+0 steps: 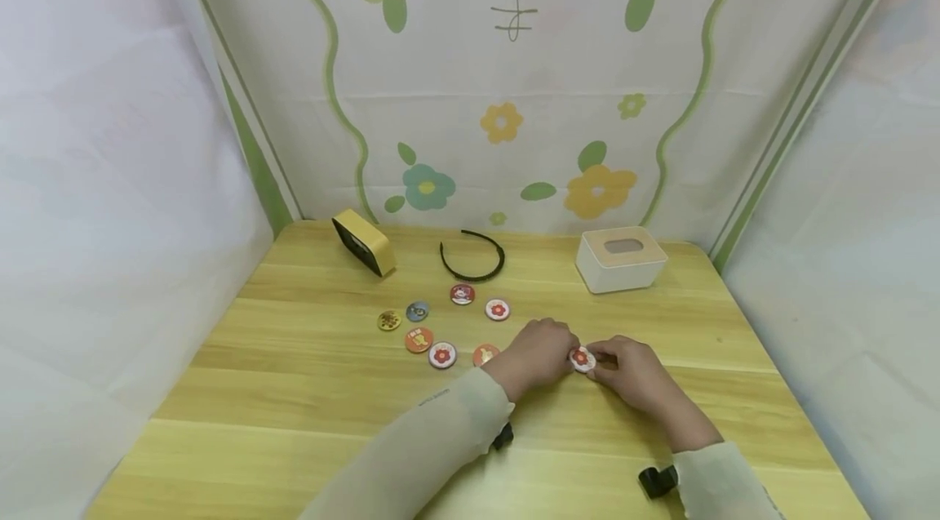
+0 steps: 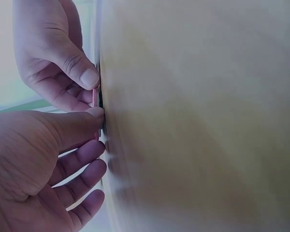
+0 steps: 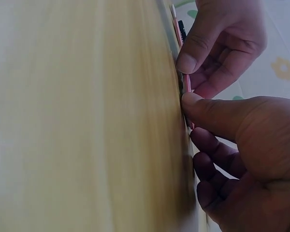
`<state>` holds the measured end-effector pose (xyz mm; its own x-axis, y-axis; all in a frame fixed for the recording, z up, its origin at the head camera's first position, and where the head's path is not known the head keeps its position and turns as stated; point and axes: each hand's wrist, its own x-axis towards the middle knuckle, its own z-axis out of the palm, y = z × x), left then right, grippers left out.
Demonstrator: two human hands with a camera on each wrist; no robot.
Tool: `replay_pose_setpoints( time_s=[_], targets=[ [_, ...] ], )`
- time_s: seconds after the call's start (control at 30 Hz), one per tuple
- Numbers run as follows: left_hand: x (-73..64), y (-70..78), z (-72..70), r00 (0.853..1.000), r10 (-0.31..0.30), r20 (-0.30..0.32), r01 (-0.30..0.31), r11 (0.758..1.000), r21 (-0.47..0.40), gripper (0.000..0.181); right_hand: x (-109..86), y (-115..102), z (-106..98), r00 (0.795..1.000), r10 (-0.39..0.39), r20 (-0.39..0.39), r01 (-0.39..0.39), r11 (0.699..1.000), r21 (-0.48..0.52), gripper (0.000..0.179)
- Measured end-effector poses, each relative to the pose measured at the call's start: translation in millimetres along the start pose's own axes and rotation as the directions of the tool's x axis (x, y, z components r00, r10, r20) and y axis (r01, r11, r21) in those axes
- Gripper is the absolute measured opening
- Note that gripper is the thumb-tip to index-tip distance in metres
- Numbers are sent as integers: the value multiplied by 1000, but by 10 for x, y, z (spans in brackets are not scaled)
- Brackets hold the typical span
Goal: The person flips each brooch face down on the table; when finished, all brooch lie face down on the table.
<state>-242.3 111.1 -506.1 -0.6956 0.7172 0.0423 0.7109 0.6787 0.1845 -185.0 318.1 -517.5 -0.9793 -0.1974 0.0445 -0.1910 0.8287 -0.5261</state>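
Note:
Between both hands is a round pin badge (image 1: 583, 358), white with a red flower, face up and close over the wooden table. My left hand (image 1: 542, 350) pinches its left edge with thumb and fingers. From the right side, my right hand (image 1: 633, 371) pinches the opposite edge. Seen edge-on in the right wrist view, the badge (image 3: 187, 83) has a pinkish rim and a dark underside. An orange badge (image 1: 483, 353) lies partly hidden by the left wrist.
More badges lie to the left: two flower badges (image 1: 443, 355) (image 1: 497, 308), an orange badge (image 1: 419, 340), a yellow badge (image 1: 389, 320), a blue badge (image 1: 417, 310) and a red badge (image 1: 463, 294). Behind stand a yellow-and-black box (image 1: 370, 241), a black headband (image 1: 501, 260) and a tissue box (image 1: 620, 268).

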Motion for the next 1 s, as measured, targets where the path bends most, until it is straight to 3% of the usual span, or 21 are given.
replay_pose_setpoints(
  time_s=[0.3, 0.67, 0.8, 1.0],
  targets=[
    [22, 52, 3, 1000, 7, 4, -7, 999, 31, 13, -22, 37, -42, 1000, -22, 3, 22, 1000, -21, 36],
    [40, 82, -1, 999, 35, -16, -35, 999, 14, 30, -71, 64, -110, 996, -63, -65, 59, 997, -58, 24],
    [61, 115, -4, 999, 18, -43, -19, 1000, -10, 30, -70, 75, -116, 996, -34, -86, 29, 998, -56, 25],
    [100, 198, 1, 997, -37, -74, 41, 998, 48, 22, -64, 63, -122, 992, -17, -127, 10, 998, -58, 26]
  ],
)
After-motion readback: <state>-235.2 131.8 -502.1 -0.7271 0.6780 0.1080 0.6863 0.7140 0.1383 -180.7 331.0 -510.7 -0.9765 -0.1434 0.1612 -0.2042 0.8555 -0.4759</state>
